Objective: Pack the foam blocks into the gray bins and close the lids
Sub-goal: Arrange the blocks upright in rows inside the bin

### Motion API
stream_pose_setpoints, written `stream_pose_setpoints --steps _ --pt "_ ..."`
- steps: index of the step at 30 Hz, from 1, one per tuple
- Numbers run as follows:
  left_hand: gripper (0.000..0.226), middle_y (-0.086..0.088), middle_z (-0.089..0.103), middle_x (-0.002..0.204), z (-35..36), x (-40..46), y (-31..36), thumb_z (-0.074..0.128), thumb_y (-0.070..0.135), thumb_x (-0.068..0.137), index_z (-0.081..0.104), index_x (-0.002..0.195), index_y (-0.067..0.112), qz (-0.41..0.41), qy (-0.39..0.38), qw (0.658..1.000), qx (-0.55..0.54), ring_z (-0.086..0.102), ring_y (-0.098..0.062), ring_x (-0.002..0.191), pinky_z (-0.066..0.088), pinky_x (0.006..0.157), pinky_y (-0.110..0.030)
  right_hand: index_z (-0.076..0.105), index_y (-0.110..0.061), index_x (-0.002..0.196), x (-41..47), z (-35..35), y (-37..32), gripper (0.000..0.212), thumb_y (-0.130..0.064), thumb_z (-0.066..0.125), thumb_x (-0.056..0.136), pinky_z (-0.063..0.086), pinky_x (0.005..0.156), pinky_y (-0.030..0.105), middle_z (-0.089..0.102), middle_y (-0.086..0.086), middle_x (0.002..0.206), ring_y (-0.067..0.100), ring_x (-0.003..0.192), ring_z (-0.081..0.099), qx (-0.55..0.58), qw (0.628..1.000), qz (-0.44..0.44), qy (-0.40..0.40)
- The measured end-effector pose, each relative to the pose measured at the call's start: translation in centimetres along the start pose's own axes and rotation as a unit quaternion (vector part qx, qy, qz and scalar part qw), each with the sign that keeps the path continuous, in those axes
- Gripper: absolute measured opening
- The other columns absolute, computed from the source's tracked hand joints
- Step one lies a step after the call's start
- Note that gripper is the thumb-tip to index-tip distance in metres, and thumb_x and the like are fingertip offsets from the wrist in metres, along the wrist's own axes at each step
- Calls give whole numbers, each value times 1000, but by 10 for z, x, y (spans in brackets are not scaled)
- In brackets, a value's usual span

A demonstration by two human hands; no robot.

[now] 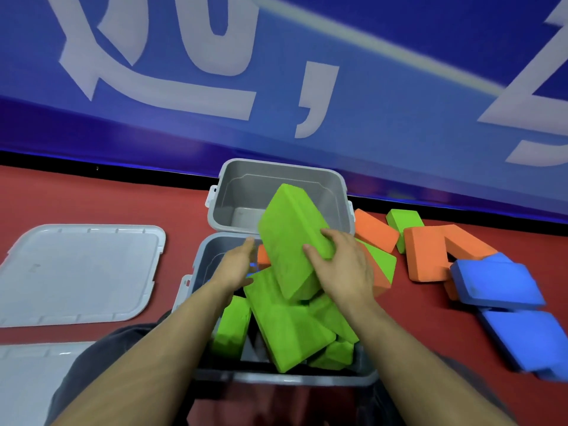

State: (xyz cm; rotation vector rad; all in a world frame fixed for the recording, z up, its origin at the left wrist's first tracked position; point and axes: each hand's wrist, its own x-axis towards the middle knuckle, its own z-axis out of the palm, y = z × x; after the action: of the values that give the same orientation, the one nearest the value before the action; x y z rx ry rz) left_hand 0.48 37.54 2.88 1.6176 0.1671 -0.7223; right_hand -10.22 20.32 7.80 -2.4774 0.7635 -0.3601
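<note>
green foam block [289, 241] over near bin [285, 378] | right hand [344, 269] fingers curl round it | left hand [236, 265] fingers straight, alongside

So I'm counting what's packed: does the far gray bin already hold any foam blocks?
No: the far gray bin shows only bare floor and walls, while the green blocks sit in the near bin.

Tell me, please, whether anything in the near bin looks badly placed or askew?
Yes. The green blocks in the near bin lie tilted at jumbled angles rather than flat. The right hand grips another green block slanted above them. Packed this way, they may stop the lid closing.
</note>
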Motion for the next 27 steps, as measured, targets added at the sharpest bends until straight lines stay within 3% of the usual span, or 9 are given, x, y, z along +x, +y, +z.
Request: stream_pose_setpoints --steps 3,6,10,13,16,18,21,27 --pt "42 -9 59 112 -13 6 -8 40 50 105 58 110 13 -19 39 999 19 58 -27 98 50 74 -34 47 -37 143 -11 22 -6 57 -61 57 92 44 101 41 40 -4 148 25 130 43 -123 990 -37 -53" --pt "44 -13 59 114 -17 7 -9 40 46 106 59 115 7 -17 36 999 26 57 -27 99 49 66 -30 46 -34 140 -18 39 -6 59 -64 57 90 44 101 42 39 3 143 29 126 42 -172 980 -68 -66" --pt "49 -11 61 125 -17 3 -10 42 48 105 58 128 8 -28 7 999 35 61 -26 104 51 72 -32 52 -34 134 -15 42 -10 64 -72 57 84 42 99 44 41 1 139 28 125 44 -161 984 -49 -61" --pt "44 -12 60 128 -18 3 -12 44 47 105 57 128 11 -31 -2 999 43 62 -29 111 52 88 -41 51 -34 142 -13 40 -10 69 -75 50 87 35 106 44 40 1 148 27 133 38 -179 981 -54 -58" --pt "45 -12 60 129 -23 0 -14 45 46 105 56 129 10 -28 7 999 32 61 -27 107 54 80 -38 40 -35 152 -14 39 -10 75 -76 43 90 28 115 45 30 2 158 26 144 27 -205 974 -64 -78" --pt "46 -11 61 124 -29 -1 -17 45 47 104 57 128 10 -22 19 999 32 60 -25 103 54 78 -37 36 -34 155 -13 38 -12 76 -75 43 91 24 118 45 27 4 161 26 148 23 -206 971 -75 -92" --pt "37 -7 57 108 -37 0 -22 47 49 103 58 112 15 -14 26 998 49 55 -24 94 52 91 -42 38 -29 154 -12 39 -18 74 -70 45 93 19 121 42 26 3 162 24 150 20 -203 970 -106 -88" --pt "42 -3 60 117 -46 -6 -17 49 50 103 57 127 16 15 15 999 26 60 -18 100 50 67 -28 42 -27 152 -19 44 -31 71 -68 46 94 18 123 39 28 2 164 22 152 21 -195 966 -151 -77"
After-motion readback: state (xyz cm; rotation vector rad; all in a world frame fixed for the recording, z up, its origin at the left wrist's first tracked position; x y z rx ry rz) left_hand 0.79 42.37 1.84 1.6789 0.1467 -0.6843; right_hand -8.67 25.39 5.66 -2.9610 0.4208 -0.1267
